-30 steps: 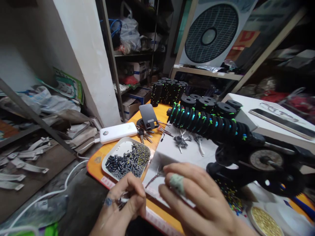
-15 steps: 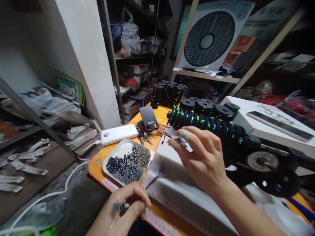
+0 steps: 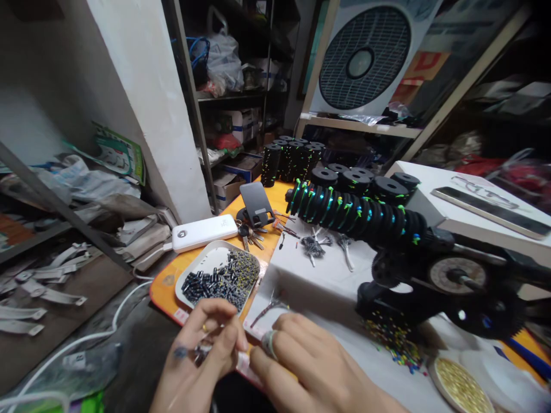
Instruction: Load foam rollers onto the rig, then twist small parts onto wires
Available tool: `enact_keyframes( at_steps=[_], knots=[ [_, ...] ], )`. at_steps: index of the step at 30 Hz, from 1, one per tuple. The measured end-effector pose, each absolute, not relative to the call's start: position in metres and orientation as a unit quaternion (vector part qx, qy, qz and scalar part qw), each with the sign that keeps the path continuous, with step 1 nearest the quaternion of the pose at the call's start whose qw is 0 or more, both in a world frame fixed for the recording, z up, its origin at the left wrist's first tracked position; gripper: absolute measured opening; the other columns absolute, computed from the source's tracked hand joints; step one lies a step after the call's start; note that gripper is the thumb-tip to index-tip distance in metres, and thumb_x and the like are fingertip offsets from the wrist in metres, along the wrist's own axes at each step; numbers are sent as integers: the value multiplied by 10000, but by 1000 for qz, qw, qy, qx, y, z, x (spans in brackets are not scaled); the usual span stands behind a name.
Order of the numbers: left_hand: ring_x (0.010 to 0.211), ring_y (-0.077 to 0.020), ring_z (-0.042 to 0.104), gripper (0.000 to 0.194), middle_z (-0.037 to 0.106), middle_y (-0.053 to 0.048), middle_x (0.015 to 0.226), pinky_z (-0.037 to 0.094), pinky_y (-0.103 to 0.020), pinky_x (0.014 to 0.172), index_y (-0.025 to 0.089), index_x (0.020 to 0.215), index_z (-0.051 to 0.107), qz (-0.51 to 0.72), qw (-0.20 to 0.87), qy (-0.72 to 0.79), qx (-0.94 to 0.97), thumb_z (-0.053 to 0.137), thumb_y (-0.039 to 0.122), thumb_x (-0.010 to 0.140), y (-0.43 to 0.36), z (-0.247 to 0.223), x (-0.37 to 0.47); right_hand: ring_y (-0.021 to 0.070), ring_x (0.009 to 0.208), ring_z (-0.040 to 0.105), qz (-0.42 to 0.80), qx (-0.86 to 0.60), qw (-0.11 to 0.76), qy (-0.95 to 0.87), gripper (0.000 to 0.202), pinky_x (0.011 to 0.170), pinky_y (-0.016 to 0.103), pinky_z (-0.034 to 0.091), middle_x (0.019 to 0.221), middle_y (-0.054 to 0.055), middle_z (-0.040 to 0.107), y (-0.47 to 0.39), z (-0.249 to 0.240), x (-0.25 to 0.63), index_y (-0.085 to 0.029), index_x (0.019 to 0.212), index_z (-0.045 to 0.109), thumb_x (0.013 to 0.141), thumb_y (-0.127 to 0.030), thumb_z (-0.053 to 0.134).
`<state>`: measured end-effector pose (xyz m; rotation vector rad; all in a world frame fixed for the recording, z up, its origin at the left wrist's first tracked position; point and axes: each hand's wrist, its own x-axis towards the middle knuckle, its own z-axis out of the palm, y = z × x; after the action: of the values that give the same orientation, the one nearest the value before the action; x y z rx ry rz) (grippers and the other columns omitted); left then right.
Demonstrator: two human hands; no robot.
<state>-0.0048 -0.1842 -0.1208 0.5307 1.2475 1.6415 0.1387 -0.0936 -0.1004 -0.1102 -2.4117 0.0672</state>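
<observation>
My left hand (image 3: 204,350) is at the bottom centre, thumb and fingertips pressed together. Something small and shiny shows in its palm, too unclear to name. Close by on the right is my right hand (image 3: 307,364), knuckles up and fingers curled together, a pale wrap around one finger. Whatever it pinches is hidden. Just beyond my left hand sits a white tray (image 3: 183,298) of small black and grey cylindrical pieces. A dark bundle of fine strands (image 3: 313,246) and a paler bundle (image 3: 345,249) lie on the white box (image 3: 297,269).
A black ridged rod (image 3: 353,209) wound with bright green line, on a geared black machine (image 3: 456,275), spans the right. Black foam rolls (image 3: 390,189) stand behind it. Keys (image 3: 253,236), a power bank (image 3: 204,232) and a dish of golden beads (image 3: 462,384) are around.
My right hand has come down and left from the dark bundle on the box to beside my left hand. The bundle stays behind on the box. My left hand has shifted slightly.
</observation>
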Motion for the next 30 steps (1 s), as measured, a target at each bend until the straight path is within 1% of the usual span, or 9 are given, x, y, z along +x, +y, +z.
enact_keyframes(
  at_steps=[2, 4, 6, 9, 12, 16, 23, 27, 30],
  knots=[
    [577, -64, 472, 329, 586, 46, 708, 399, -165, 568, 245, 985, 624, 660, 527, 482, 233, 791, 440, 779, -180, -129, -6, 145, 538, 425, 78, -84, 373, -921, 263, 482, 277, 337, 585, 21, 507, -92, -98, 141, -116, 779, 696, 911, -47, 480],
    [584, -76, 430, 348, 519, 52, 681, 397, -191, 580, 235, 1005, 625, 648, 591, 424, 229, 742, 497, 807, -177, -136, -4, 143, 578, 456, 170, -145, 374, -900, 224, 507, 263, 350, 640, 32, 522, -90, -95, 144, -128, 792, 689, 886, -67, 495],
    [584, -78, 420, 346, 508, 48, 692, 374, -193, 549, 225, 944, 636, 645, 622, 390, 211, 708, 540, 818, -175, -139, 0, 143, 620, 502, 257, -199, 359, -875, 189, 551, 255, 391, 684, 38, 551, -88, -93, 146, -143, 815, 690, 885, -96, 521],
    [533, -41, 398, 319, 532, 54, 745, 294, -159, 478, 216, 831, 610, 652, 621, 386, 198, 742, 505, 801, -174, -140, 7, 150, 646, 526, 330, -253, 346, -841, 167, 587, 262, 417, 692, 31, 570, -85, -94, 147, -174, 819, 712, 902, -164, 567],
    [476, -26, 323, 348, 463, 87, 634, 233, -142, 451, 215, 804, 553, 633, 642, 382, 201, 740, 509, 797, -173, -137, 11, 153, 654, 534, 366, -266, 344, -823, 171, 592, 268, 424, 699, 33, 594, -84, -98, 146, -190, 811, 743, 905, -199, 599],
    [452, -27, 248, 409, 408, 113, 588, 224, -153, 442, 220, 781, 490, 623, 636, 403, 213, 722, 557, 784, -173, -134, 15, 146, 659, 547, 401, -251, 352, -807, 148, 564, 247, 425, 709, 28, 596, -87, -102, 145, -223, 869, 787, 897, -205, 643],
    [494, -46, 367, 370, 438, 94, 610, 298, -157, 471, 215, 766, 523, 641, 570, 451, 247, 701, 536, 819, -175, -137, 20, 147, 623, 525, 345, -265, 364, -824, 147, 547, 261, 397, 671, 13, 540, -93, -103, 145, -185, 787, 726, 863, -158, 602],
    [452, -37, 348, 390, 517, 81, 605, 249, -156, 443, 224, 797, 532, 662, 599, 420, 160, 761, 538, 759, -179, -138, 17, 149, 634, 537, 325, -213, 385, -837, 137, 578, 264, 437, 703, 26, 583, -92, -103, 145, -180, 803, 703, 849, -100, 602],
    [422, -21, 307, 381, 524, 75, 552, 192, -150, 425, 199, 752, 543, 672, 620, 380, 139, 781, 496, 762, -181, -135, 11, 159, 663, 533, 311, -176, 382, -852, 181, 586, 265, 448, 740, 30, 581, -89, -103, 148, -196, 888, 709, 856, -61, 592]
  ],
)
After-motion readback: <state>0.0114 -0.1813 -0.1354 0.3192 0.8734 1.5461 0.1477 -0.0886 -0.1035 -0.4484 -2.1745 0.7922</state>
